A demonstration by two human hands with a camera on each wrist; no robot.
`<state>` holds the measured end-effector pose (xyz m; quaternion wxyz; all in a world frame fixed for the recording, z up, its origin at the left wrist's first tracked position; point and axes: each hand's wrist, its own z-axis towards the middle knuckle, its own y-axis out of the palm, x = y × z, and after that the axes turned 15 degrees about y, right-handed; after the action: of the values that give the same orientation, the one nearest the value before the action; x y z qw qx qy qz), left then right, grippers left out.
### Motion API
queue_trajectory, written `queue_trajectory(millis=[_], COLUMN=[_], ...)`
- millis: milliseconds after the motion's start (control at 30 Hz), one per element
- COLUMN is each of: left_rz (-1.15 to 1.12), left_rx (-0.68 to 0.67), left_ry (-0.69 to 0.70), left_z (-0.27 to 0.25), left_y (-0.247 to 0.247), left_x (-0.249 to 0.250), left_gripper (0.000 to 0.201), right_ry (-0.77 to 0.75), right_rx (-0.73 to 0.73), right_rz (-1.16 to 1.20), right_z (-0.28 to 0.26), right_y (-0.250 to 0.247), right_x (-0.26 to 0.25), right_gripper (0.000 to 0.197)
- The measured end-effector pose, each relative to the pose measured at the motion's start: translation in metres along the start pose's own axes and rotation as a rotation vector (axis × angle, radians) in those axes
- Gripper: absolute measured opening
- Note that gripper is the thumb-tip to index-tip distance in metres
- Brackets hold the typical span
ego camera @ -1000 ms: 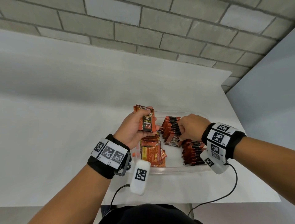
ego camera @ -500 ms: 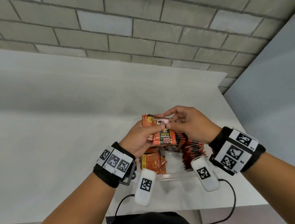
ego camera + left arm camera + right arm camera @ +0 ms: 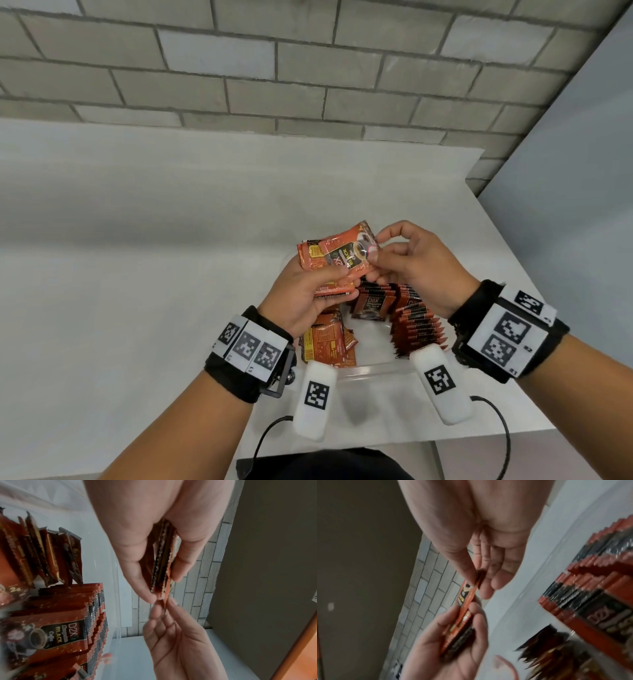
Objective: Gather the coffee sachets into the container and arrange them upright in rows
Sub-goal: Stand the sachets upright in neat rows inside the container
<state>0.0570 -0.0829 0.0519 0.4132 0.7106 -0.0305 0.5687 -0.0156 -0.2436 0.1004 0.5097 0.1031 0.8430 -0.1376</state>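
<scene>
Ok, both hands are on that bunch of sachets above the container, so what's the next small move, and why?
Probably draw the top sachet free with the right hand, which pinches its end, while the left hand grips the bunch. Then stand it in the upright rows inside the clear container.

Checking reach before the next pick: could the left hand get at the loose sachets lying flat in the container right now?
Probably not: the left hand already grips a stack of sachets, though the flat sachets lie uncovered directly beneath it.

Sachets (image 3: 44, 639) read "D2X BLACK Coffee" (rest blurred).
</scene>
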Motion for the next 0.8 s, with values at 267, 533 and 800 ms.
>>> queue_trajectory(millis=[267,533,800], left_rz=[0.147,0.146,0.159], left_rx=[-0.039,0.048,0.094], left_ry=[0.01,0.072,0.047], left_z=[0.001,0.002,0.0], left_y=[0.007,0.013,0.006], left_x=[0.0,0.001,0.006], left_gripper=[0.023,0.025,0.019], right_ry=[-0.304,-0.251,-0.182], right_rx=[0.196,0.118,0.027], right_rz=[-0.647,-0.791,-0.781], right_z=[0.0,-0.002,-0.002], right_y=[-0.004,-0.005,-0.017], right_x=[-0.006,-0.002,-0.003], right_gripper=[0.034,0.05,0.021])
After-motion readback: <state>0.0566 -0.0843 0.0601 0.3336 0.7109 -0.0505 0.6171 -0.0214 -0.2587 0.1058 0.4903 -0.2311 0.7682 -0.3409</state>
